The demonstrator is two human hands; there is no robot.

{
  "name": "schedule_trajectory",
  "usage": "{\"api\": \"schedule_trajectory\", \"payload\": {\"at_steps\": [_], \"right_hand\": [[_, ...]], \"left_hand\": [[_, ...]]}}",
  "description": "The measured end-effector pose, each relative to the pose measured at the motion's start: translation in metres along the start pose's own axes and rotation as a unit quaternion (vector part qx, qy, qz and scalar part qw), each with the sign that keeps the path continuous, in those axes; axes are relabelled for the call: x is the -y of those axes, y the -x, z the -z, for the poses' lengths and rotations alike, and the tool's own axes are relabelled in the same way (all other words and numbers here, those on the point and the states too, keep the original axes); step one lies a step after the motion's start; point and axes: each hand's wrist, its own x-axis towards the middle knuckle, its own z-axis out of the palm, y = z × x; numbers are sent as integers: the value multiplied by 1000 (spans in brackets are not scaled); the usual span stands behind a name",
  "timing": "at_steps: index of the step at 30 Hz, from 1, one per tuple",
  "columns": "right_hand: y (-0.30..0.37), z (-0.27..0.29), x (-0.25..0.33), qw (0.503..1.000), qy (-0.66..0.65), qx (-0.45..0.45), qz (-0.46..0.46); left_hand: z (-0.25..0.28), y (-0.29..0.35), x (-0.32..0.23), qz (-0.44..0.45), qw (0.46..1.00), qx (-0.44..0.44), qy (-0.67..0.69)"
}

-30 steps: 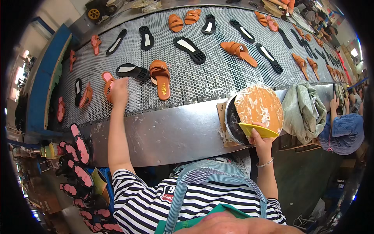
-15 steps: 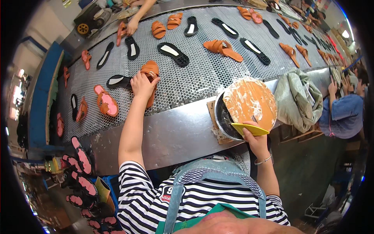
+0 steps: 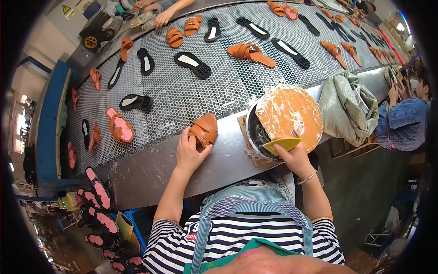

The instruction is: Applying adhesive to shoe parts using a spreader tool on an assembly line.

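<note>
**Sandal at the belt's edge, scraper at the bowl**

A wide perforated belt (image 3: pixel 219 91) curves across the room, its mesh dotted with tan sandals and black soles laid flat, well apart from one another. Along its near side runs a smooth steel counter (image 3: pixel 150 169), dull and scuffed.

On the counter to the right sits a round metal bowl (image 3: pixel 253 132) on a scrap of cardboard, covered by an orange disc (image 3: pixel 292 109) smeared with whitish streaks. Just beyond it lies a crumpled grey-green sack (image 3: pixel 344 105).

The person's left arm stretches straight forward, bare below a striped sleeve, and the left hand (image 3: pixel 189 153) rests at the line where belt meets counter. Its fingers are curled round the near side of a tan sandal (image 3: pixel 205 129), a glossy leather-like piece with a broad strap, thumb pressed against its edge.

The right arm is bent, wrist ringed by a thin bangle. The right hand (image 3: pixel 294 157) is closed in a pinch on a small yellow scraper (image 3: pixel 281 144), a flat wedge of plastic, held at the bowl's near rim under the disc.
</note>
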Motion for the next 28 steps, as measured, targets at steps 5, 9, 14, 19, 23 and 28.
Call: {"api": "schedule_trajectory", "payload": {"at_steps": [5, 9, 14, 19, 23, 28], "right_hand": [[-3, -1, -11, 999, -2, -15, -41], [-4, -3, -10, 996, 56, 12, 74], [3, 7, -9, 992, -86, -40, -79], [18, 4, -10, 974, -184, -44, -122], [26, 4, -16, 962, -221, -67, -147], [18, 9, -15, 923, -350, -138, -80]], "left_hand": [[8, -1, -12, 66, 995, 71, -34], [10, -9, -13, 90, 994, 41, 52], [18, -13, -30, 257, 765, -1, 590], [24, -29, -70, 328, 532, 4, 781], [9, -32, -81, 280, 457, 37, 844], [-6, -35, -98, 288, 416, 126, 853]]}}
